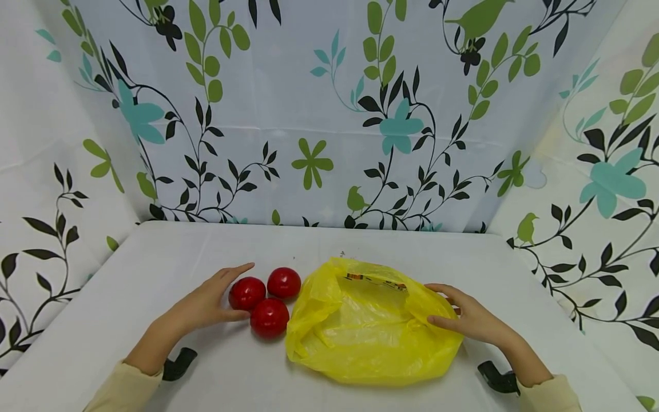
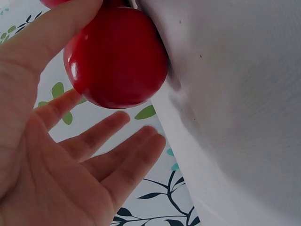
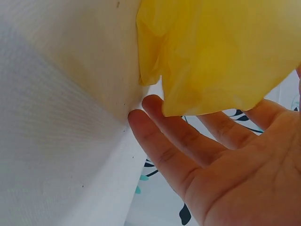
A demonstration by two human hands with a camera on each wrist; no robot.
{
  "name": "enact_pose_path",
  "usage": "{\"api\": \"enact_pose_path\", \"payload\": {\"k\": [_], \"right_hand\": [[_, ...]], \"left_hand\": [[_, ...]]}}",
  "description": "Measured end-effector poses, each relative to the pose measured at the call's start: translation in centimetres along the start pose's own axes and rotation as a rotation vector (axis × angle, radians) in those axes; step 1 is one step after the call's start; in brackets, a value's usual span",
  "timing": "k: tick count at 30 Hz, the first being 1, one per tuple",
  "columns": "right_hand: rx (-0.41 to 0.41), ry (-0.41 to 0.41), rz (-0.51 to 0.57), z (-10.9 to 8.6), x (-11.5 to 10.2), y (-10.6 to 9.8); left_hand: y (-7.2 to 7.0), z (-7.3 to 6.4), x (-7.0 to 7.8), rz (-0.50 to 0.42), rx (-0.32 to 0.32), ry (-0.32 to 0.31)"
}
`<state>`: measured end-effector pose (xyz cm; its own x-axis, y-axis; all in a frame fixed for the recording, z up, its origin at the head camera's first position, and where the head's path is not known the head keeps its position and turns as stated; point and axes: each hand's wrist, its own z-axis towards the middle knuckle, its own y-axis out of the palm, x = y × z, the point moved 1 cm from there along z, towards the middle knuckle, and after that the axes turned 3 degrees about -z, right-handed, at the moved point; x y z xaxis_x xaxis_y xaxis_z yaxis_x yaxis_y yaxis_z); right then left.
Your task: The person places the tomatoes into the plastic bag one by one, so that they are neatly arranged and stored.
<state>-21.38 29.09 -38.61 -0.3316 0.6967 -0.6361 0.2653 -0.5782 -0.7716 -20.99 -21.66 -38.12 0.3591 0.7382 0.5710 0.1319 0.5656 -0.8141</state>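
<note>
Three shiny, round, red apple-like things lie close together on the white table: the near one (image 1: 270, 319), the left one (image 1: 247, 293) and the back one (image 1: 284, 282). My left hand (image 1: 213, 300) is beside the left one, its fingers spread and relaxed. In the left wrist view a red apple-like thing (image 2: 117, 59) fills the space by the thumb, and the palm holds nothing. A crumpled yellow plastic bag (image 1: 370, 349) lies to their right, its mouth facing up. At the bag's right side, my right hand (image 1: 471, 315) has loosely extended fingers, with thumb and fingertips at its edge.
The white table (image 1: 206, 246) ends at a patterned cloth (image 1: 309, 114) behind, with more cloth at both sides. A black curved piece (image 1: 180, 364) shows by the left wrist, and another black piece (image 1: 496, 377) by the right wrist.
</note>
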Motion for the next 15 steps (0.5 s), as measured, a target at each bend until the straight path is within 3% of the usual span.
{"api": "enact_pose_path", "payload": {"k": [9,15], "right_hand": [[0.0,0.016,-0.006,-0.3,0.2,0.0],[-0.01,-0.001,-0.009,0.0,-0.1,0.0]], "left_hand": [[0.7,0.4,-0.8,-0.12,-0.056,0.082],[0.9,0.3,-1.5,-0.15,-0.083,0.088]]}}
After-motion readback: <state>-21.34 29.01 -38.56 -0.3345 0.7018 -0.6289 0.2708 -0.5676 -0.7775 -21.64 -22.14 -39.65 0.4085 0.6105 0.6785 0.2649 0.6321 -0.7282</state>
